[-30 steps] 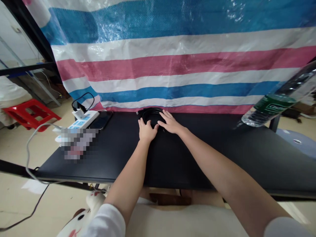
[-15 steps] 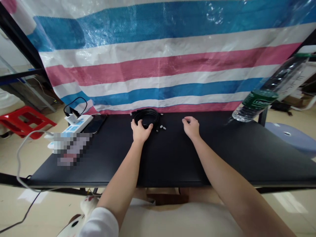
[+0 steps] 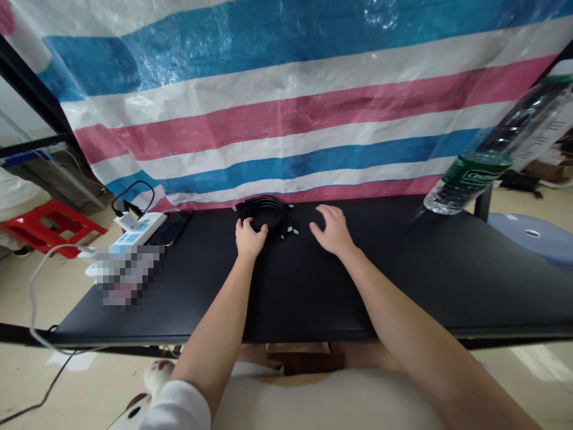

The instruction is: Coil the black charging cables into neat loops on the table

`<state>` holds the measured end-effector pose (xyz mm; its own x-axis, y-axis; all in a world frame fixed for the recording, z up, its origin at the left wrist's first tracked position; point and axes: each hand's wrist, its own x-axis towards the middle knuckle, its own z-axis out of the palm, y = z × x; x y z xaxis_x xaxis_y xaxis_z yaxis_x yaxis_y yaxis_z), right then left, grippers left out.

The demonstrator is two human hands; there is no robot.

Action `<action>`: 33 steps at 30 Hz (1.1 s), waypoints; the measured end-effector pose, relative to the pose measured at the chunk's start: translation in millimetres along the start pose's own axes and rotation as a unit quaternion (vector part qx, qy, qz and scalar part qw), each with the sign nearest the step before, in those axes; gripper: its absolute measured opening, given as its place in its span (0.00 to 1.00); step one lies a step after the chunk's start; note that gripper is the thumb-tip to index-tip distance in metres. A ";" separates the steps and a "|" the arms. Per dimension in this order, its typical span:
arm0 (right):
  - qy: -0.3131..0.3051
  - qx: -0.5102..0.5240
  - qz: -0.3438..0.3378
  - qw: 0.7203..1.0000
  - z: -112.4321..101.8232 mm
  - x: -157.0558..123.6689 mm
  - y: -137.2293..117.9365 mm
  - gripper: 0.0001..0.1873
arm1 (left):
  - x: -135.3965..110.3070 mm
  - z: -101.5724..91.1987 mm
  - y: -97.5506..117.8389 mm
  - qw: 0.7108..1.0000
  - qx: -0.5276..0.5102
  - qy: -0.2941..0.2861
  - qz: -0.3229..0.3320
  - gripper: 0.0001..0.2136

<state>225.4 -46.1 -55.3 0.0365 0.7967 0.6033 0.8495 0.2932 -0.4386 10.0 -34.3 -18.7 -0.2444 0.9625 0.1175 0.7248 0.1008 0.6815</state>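
Note:
A coiled black cable lies at the back middle of the black table. My left hand is at its near left side, with thumb and fingers closed round the near part of the coil; the gripped strands are mostly hidden. Light-coloured plug ends show at the coil's edges. Two small white pieces lie just right of the coil. Further right, my right hand is open over the table, fingers stretched forward and thumb apart, holding nothing.
At left are a white power strip with plugs and cords, a dark phone and a blurred-out item. A tilted water bottle stands at the back right. A striped sheet hangs behind the table.
My right hand has opened from curled fingers and moved left, towards the coil. My left hand stays at the coil, its thumb drawn slightly inward. The view has shifted a little.

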 end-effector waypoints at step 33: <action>0.039 -0.052 0.317 0.946 -72.3 13.2 39.3 0.13 | 15.9 0.6 -13.5 0.979 -0.204 0.014 -0.003 0.06</action>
<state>297.3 -62.3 -16.5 0.5913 0.7523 0.2904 0.6911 -0.2872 -0.6632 -3.3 -20.2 -26.5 -0.2688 0.9546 0.1287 0.4072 -0.0084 0.9133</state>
